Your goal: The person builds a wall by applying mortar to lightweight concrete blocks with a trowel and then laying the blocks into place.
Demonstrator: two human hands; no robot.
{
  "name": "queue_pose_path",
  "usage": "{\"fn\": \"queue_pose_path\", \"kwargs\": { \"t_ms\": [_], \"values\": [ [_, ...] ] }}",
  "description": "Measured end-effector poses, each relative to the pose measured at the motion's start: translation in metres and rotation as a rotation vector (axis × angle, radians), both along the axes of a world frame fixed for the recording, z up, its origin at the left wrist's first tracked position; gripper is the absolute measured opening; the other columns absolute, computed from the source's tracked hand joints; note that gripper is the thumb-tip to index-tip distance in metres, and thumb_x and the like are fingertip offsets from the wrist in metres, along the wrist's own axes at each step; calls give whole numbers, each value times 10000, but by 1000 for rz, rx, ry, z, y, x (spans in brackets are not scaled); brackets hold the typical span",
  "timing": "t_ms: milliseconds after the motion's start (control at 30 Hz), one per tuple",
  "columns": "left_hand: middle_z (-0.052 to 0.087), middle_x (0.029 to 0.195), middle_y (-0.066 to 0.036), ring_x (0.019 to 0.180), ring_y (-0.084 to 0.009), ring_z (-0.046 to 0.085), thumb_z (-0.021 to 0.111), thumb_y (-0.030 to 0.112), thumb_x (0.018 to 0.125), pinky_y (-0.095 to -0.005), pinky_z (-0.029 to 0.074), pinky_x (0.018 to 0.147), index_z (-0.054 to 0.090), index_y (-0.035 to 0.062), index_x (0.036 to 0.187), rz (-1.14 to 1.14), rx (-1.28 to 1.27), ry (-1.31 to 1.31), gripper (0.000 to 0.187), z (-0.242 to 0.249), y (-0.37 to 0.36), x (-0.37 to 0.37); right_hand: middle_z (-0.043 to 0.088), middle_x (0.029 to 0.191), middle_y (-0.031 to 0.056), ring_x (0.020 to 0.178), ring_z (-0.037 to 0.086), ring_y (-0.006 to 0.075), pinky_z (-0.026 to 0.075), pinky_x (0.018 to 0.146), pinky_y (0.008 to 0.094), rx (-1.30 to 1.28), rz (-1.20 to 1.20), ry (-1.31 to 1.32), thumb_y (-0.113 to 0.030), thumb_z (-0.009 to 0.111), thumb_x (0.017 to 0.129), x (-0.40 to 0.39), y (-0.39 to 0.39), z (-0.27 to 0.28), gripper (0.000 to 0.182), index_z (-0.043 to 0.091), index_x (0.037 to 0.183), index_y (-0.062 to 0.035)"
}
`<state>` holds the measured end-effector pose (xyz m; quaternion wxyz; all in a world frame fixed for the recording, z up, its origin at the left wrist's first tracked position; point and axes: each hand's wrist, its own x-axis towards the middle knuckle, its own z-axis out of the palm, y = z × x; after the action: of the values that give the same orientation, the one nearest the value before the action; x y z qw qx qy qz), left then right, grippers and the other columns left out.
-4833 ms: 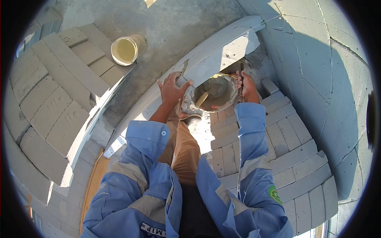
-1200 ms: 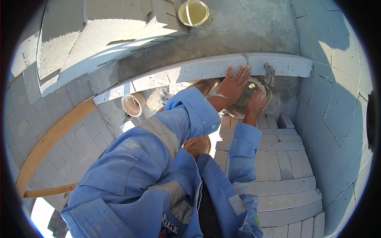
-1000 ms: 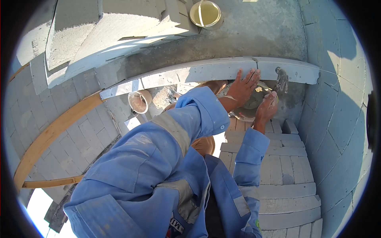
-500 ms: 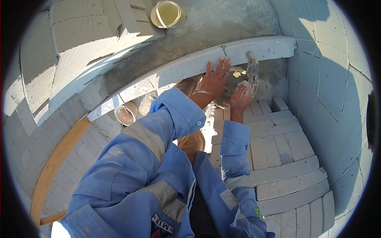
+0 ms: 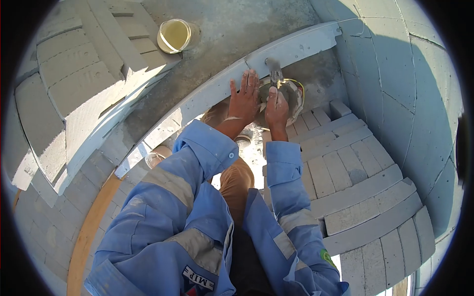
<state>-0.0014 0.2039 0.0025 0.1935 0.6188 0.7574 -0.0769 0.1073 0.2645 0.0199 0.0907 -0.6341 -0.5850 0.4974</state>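
My left hand [image 5: 243, 104] lies with spread fingers against the near side of the long pale block course [image 5: 212, 88]. Just to its right, my right hand [image 5: 276, 108] is closed round the handle of a trowel [image 5: 275, 71]. The trowel's grey, mortar-smeared end reaches the block course, right of a vertical joint. Behind and beside my right hand is a round bucket [image 5: 296, 101] with a yellow handle, partly hidden by the hand. A string runs from the right end of the course to the wall.
Stacked pale blocks [image 5: 340, 172] stand at the right, below a block wall [image 5: 395, 93]. More blocks [image 5: 74, 64] are piled at the upper left, with a cream bucket [image 5: 175, 36] beside them. A wooden strip [image 5: 94, 227] curves along the lower left.
The view has shifted. My right hand and the trowel have moved left, closer to my left hand and the block joint. More of the bucket behind them shows.
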Motion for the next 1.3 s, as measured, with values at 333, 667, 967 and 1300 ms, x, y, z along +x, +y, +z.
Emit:
{"fn": "queue_pose_path", "kwargs": {
  "t_ms": [333, 667, 967, 1300],
  "values": [
    [114, 1632, -242, 1523, -399, 91, 596, 492, 857, -682, 113, 1148, 180, -71, 1545, -10, -43, 9, 981, 4, 5, 5, 602, 720, 266, 713, 599, 494, 455, 620, 532, 295, -59, 122, -390, 532, 1001, 13, -6, 2, 415, 569, 843, -8],
    [236, 1578, -247, 1479, -421, 188, 687, 482, 825, -634, 165, 1153, 280, -59, 1500, 105, 10, -215, 956, 25, 21, -6, 559, 699, 55, 531, 545, 148, 462, 519, 383, 29, -536, 365, -379, 507, 1043, 15, 5, 5, 354, 531, 941, -41],
    [278, 1590, -190, 1477, -369, 238, 613, 524, 904, -600, 124, 1172, 318, 59, 1519, -472, 417, -241, 825, -20, 140, -47, 501, 692, 23, 468, 457, 140, 396, 431, 326, -504, -1295, 669, -390, 474, 1041, 66, 77, -51, 332, 510, 962, -69],
    [225, 1631, -156, 1517, -333, 183, 566, 603, 888, -628, 22, 1174, 184, 65, 1576, -690, 277, -241, 953, -35, 151, -59, 485, 636, 21, 470, 465, 165, 398, 450, 352, -428, -1464, 810, -402, 441, 1033, 58, 146, -94, 354, 509, 921, -72]
  ]
}}
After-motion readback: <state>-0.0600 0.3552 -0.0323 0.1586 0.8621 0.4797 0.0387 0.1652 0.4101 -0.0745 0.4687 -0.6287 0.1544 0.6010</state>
